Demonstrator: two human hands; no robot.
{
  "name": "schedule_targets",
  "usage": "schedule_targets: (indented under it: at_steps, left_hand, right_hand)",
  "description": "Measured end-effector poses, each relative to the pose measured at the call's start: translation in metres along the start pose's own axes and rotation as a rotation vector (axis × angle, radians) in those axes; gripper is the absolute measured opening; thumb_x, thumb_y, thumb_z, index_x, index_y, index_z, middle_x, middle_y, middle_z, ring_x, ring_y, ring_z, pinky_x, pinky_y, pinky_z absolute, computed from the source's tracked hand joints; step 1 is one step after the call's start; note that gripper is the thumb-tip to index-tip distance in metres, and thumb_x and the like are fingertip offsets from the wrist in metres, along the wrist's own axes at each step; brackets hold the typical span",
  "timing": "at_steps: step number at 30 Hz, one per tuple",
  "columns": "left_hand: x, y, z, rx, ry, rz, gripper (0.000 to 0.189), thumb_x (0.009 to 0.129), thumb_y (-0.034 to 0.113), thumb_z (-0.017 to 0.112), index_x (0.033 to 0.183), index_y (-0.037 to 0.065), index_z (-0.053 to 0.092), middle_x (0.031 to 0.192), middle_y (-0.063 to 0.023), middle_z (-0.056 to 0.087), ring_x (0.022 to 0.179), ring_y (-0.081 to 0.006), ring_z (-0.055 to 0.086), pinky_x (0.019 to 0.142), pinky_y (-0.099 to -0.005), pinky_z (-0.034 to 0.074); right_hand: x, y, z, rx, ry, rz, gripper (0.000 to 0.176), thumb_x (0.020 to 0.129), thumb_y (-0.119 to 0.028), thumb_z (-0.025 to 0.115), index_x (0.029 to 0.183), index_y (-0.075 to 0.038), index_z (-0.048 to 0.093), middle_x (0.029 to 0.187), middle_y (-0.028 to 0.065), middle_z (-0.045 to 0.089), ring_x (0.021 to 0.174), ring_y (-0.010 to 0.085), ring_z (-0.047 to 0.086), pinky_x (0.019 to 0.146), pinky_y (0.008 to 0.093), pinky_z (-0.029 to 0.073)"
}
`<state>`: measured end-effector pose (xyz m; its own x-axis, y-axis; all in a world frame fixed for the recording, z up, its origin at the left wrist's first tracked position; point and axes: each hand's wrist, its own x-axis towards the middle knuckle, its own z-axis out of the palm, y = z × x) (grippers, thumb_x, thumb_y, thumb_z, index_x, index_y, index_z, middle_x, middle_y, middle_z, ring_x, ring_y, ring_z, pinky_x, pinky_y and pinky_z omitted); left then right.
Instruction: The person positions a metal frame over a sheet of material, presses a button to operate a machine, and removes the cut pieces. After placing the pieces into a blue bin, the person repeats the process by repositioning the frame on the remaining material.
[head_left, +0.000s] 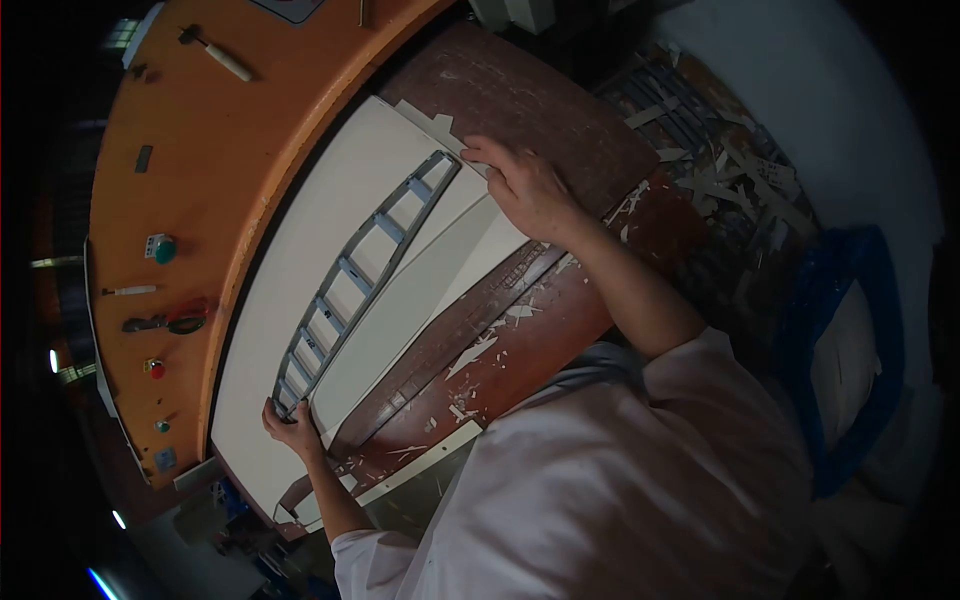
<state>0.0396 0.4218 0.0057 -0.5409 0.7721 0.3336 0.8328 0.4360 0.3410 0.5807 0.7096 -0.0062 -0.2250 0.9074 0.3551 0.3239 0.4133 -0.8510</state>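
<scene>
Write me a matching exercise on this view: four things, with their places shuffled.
1. Grey ladder-shaped frame
2. Bare left hand
3. Bare right hand
4. Small round red knob

A. By the frame's upper end
B. On the smooth orange surface
C. Lying on the flat white sheet
D. At the frame's lower end

Pairs: 1-C, 2-D, 3-A, 4-B

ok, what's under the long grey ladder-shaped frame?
Through the gaps of the long grey ladder-shaped frame, a flat, off-white sheet shows. Whatever lies directly beneath the rails and crossbars is covered, so can't tell.
</scene>
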Motion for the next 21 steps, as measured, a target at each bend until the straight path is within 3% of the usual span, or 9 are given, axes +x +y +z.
schedule_targets:
  at_steps: [13,21]
  left_hand:
    - [-0.002,0.006,-0.001,0.048,0.011,0.003,0.079,0.079,0.016,0.081,0.148,0.006,0.045,0.15,-0.0182,0.038,0.14,-0.0391,0.035,0.117,-0.0508,0.031]
    - [-0.003,0.01,0.001,0.011,0.064,0.0,0.084,0.071,0.022,0.091,0.142,0.006,0.051,0.148,-0.0213,0.04,0.136,-0.042,0.038,0.114,-0.0486,0.035]
  right_hand:
    - [0.003,-0.003,-0.001,-0.126,-0.054,-0.139,0.037,0.097,0.0,0.047,0.132,-0.001,0.057,0.122,0.0182,0.071,0.115,0.0353,0.067,0.107,0.0451,0.044]
    - [0.004,-0.012,0.003,-0.13,-0.088,-0.043,0.038,0.098,-0.002,0.05,0.134,-0.002,0.063,0.126,0.0201,0.069,0.119,0.0347,0.065,0.104,0.0437,0.048]
